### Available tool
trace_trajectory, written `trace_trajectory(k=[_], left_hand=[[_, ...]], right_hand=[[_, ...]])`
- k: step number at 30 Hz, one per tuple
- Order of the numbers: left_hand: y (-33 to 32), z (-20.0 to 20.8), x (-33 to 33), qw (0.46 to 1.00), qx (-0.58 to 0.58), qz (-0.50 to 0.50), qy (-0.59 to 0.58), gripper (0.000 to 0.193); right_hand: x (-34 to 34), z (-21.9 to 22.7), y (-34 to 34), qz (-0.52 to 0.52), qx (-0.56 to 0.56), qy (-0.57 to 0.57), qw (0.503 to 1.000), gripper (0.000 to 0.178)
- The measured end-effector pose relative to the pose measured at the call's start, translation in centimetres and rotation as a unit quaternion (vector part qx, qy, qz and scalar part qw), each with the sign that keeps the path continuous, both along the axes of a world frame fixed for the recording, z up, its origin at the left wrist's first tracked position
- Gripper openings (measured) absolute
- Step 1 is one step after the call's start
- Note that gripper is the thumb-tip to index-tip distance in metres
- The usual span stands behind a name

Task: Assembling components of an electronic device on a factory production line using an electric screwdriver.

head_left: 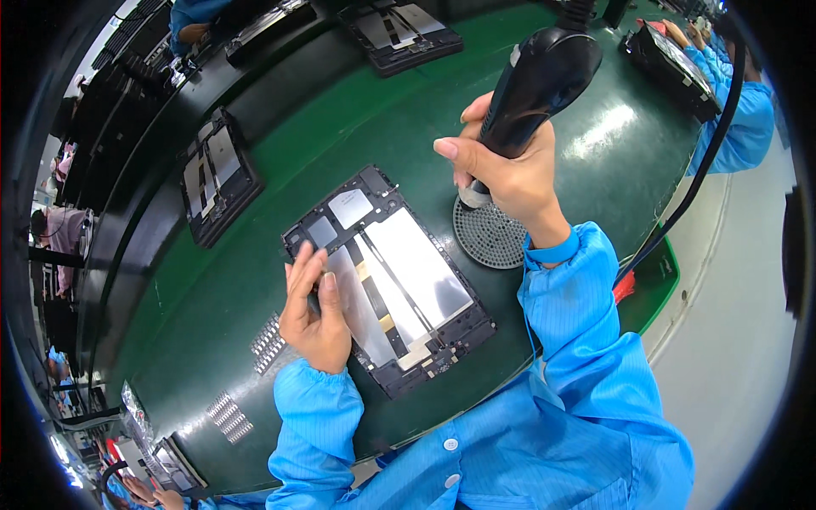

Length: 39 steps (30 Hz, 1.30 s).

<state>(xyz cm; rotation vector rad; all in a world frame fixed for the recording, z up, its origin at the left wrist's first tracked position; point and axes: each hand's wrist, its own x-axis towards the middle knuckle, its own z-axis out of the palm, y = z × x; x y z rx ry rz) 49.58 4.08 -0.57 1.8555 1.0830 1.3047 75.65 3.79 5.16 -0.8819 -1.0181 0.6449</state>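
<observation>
An opened tablet [410, 255] lies at a slant on the green table in front of me. Its inside faces up, showing silver battery panels, dark ribbon strips and a black frame. At the tablet's left edge is my left hand [316, 319], fingers stretched out and apart, seemingly touching the rim. My right hand [518, 174] is wrapped round a black electric screwdriver [535, 89], which points down. Its lower end is above the edge of a round grey tray full of small holes [489, 236], right of the tablet. The bit's very tip cannot be made out.
Silver small-part strips [229, 416] lie at the left front. More opened devices stand at the left [217, 178], far side [399, 36] and far right [671, 68]. A black cable [710, 170] arcs down the right, near a green bin [659, 280]. Co-workers in blue sleeves [752, 119] sit nearby.
</observation>
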Motion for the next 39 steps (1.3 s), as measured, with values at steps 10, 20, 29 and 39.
trace_trajectory(k=[10,20,29,39], left_hand=[[0.1,3.1,-0.9,0.996,-0.048,0.071,-0.023,0.021],[-0.6,0.7,-2.4,0.998,-0.046,0.051,-0.008,0.008],[-0.7,0.3,-2.6,0.979,-0.177,0.086,-0.043,0.010],[-0.9,1.7,-1.5,0.927,-0.361,0.002,-0.104,0.012]], right_hand=[[-0.1,-0.7,0.4,0.001,-0.007,-0.018,1.000,0.026],[1.2,-1.1,0.6,-0.003,-0.002,-0.022,1.000,0.026],[2.1,-1.7,1.1,0.004,-0.040,0.001,0.999,0.024],[0.4,1.0,-0.4,0.047,0.060,0.029,0.997,0.032]])
